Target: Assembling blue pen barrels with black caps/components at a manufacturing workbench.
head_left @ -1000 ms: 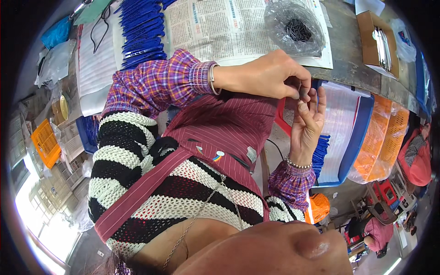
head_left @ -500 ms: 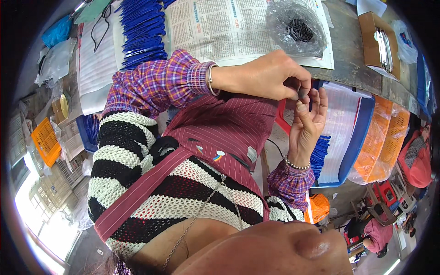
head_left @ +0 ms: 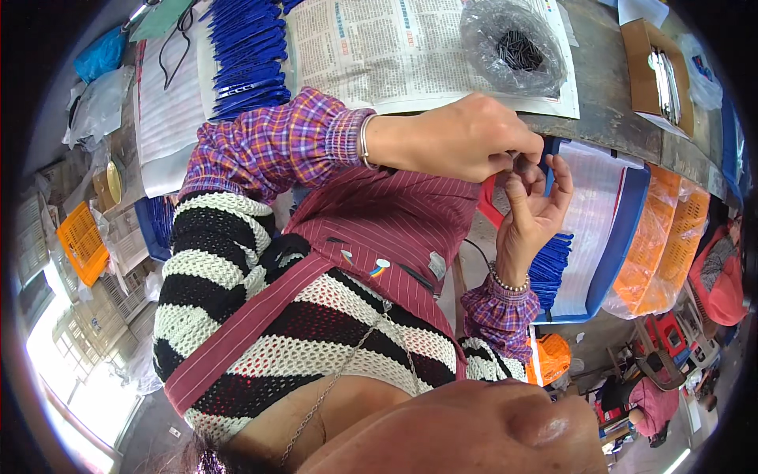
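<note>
My left hand (head_left: 466, 141), with a silver bangle at its wrist, reaches across with its fingers bent in a pinch. Its fingertips meet those of my right hand (head_left: 530, 217), whose thumb and index finger are brought close together while other fingers stand apart. A small dark piece seems to sit between the fingertips, mostly hidden. Beyond the hands, a clear plastic bag (head_left: 479, 49) stands open around many short dark pins (head_left: 519, 50). Slim blue pieces (head_left: 550, 267) lie in a blue tray (head_left: 606, 272) beside my right wrist.
Newspaper (head_left: 367, 55) covers part of the worktable (head_left: 608, 114). Another pile of slim blue pieces (head_left: 249, 59) is at the far left. An open cardboard box (head_left: 641, 67) stands at the far right. Orange crates (head_left: 681, 225) adjoin the tray. A person in pink (head_left: 657, 401) is farther off.
The left hand has dipped slightly toward me. The right hand's raised fingers have spread a little and shifted right. Both hands remain together at the fingertips.
</note>
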Demonstrator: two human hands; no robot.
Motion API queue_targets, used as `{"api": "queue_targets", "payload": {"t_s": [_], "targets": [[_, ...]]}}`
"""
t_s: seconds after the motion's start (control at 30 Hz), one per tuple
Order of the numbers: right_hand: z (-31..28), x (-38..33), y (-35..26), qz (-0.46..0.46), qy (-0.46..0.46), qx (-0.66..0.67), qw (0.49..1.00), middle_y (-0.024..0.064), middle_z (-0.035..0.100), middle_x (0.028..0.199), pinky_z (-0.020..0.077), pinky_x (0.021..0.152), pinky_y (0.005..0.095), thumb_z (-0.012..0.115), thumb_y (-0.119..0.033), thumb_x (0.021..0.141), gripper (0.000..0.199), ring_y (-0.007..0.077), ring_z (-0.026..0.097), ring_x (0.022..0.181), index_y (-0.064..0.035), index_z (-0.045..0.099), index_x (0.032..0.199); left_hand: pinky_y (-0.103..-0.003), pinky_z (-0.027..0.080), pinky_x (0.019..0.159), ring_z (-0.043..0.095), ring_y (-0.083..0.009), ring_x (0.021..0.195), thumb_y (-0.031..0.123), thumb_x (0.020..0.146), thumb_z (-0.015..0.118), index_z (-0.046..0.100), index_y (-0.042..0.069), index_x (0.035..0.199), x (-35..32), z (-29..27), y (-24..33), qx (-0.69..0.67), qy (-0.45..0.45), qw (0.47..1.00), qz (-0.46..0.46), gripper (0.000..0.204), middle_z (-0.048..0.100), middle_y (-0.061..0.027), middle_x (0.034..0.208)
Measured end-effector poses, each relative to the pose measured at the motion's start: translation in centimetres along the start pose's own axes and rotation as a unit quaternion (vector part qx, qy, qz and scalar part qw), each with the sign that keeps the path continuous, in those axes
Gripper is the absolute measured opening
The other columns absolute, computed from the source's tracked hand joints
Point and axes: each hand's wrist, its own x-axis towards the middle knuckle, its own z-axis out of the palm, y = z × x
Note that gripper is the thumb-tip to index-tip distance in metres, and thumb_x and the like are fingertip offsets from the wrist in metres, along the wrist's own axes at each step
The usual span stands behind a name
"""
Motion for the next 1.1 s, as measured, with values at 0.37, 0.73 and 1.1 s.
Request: {"api": "queue_targets", "payload": {"t_s": [0.37, 0.73, 1.1], "targets": [[0.3, 0.5, 0.0, 0.034, 0.011, 0.065, 0.997, 0.008, 0.042, 0.129, 0.0464, 0.087, 0.0263, 0.065, 0.015, 0.074, 0.071, 0.015, 0.047, 0.102, -0.0039, 0.037, 0.136, -0.036, 0.05, 0.067, 0.062, -0.0293, 0.076, 0.0, 0.069, 0.068, 0.063, 0.004, 0.089, 0.2, 0.0, -0.2, -0.046, 0.032, 0.998, -0.02, 0.021, 0.063, -0.0092, 0.082], [-4.6, 0.8, -0.5, 0.055, 0.019, 0.022, 0.998, 0.008, 0.053, 0.12, 0.0475, 0.093, 0.0336, 0.057, 0.014, 0.079, 0.049, 0.0192, 0.054, 0.107, -0.002, 0.049, 0.124, -0.029, 0.051, 0.07, 0.065, -0.0178, 0.075, 0.001, 0.074, 0.068, 0.064, 0.001, 0.092, -0.1, 0.0, -0.2, -0.112, 0.015, 0.987, -0.11, 0.018, 0.067, -0.0074, 0.083], [-24.9, -0.8, 1.2, -0.037, -0.074, -0.653, 0.753, 0.0152, 0.064, 0.114, 0.0459, 0.093, 0.039, 0.062, 0.0, 0.079, 0.034, 0.0337, 0.058, 0.11, -0.0053, 0.064, 0.113, -0.025, 0.051, 0.08, 0.063, -0.0117, 0.087, -0.004, 0.08, 0.065, 0.062, -0.001, 0.096, 0.1, -0.3, -0.3, -0.132, -0.048, 0.976, -0.164, 0.017, 0.065, -0.0051, 0.091]]}}
